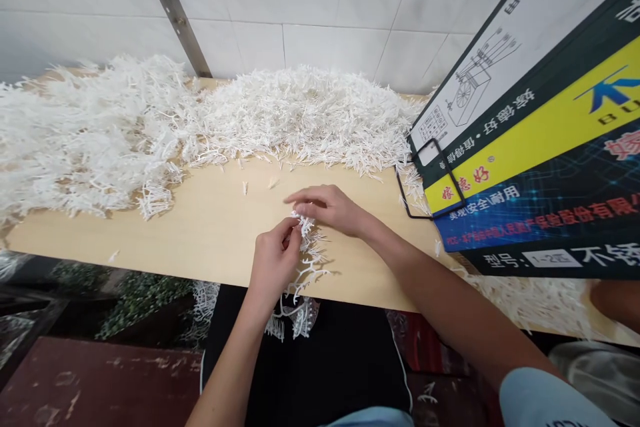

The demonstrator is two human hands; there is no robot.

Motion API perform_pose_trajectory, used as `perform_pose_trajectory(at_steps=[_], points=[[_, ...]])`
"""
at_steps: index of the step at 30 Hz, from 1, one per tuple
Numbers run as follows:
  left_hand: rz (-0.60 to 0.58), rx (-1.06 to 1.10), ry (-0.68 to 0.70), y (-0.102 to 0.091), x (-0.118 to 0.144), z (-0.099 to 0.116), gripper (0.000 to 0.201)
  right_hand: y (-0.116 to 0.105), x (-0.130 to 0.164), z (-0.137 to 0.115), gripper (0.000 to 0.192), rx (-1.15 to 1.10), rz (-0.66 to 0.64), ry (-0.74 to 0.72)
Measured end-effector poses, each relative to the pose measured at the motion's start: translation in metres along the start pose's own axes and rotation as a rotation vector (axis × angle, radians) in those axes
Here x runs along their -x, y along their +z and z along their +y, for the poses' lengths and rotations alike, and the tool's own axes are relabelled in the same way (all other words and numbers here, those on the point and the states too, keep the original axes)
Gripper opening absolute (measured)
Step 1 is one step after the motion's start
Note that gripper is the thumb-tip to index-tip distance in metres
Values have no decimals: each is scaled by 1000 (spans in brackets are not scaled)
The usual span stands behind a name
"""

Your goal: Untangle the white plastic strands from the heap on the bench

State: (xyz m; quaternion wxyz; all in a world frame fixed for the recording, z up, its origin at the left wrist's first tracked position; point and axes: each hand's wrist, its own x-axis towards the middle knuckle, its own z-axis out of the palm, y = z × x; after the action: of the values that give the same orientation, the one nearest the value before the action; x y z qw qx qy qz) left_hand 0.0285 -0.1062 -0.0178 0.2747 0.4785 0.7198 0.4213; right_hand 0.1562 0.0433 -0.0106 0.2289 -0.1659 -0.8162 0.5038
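Note:
My left hand (276,255) is closed, thumb against the fingers, on a white branching plastic sprig (311,248) above the table's front part. From the right, my right hand (331,208) reaches over the top of the same sprig, thumb and fingers pinched at its upper end. The fingertips partly hide what they grip there. The sprig's thin branches hang down toward the table edge. Below, more white sprigs (303,317) lie on my lap against black trousers.
Heaps of white plastic sprigs (310,113) cover the back and left of the wooden table (215,227). A large printed cardboard box (540,147) stands at the right beside a black wire frame (419,215). Behind is a tiled wall; another person's arm (617,303) shows far right.

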Motion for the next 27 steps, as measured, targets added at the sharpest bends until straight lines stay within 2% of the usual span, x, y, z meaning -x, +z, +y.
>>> perform_pose_trajectory(at_steps=[2,4,8,9,10,11,13,16,19,20,22,24,27], points=[[-9,-35,28,0,-1,0,30,1,1,3,30,59,-29,20],[-17,-45,49,1,0,-1,32,2,2,9,40,66,67,72],[-43,-67,70,3,5,-2,32,3,-3,18,53,-129,535,204],[-47,-82,80,3,6,-2,31,3,-5,19,53,-188,620,214],[-43,-94,84,4,7,-2,31,3,-6,18,50,-223,644,208],[-32,-95,78,3,8,-1,30,3,-7,17,46,-229,611,183],[4,-72,41,3,8,1,30,3,-7,12,34,-180,441,88],[40,-48,18,3,6,2,29,3,-3,4,31,-117,195,-46],[36,-77,39,3,4,1,31,4,2,2,25,-30,23,-31],[31,-86,45,3,3,1,32,4,3,2,25,1,29,3],[19,-81,50,3,2,2,33,5,3,6,28,18,126,80],[6,-52,48,3,0,3,34,5,2,11,32,-53,292,137],[3,-34,35,2,1,4,32,3,-2,17,41,-282,605,186]])
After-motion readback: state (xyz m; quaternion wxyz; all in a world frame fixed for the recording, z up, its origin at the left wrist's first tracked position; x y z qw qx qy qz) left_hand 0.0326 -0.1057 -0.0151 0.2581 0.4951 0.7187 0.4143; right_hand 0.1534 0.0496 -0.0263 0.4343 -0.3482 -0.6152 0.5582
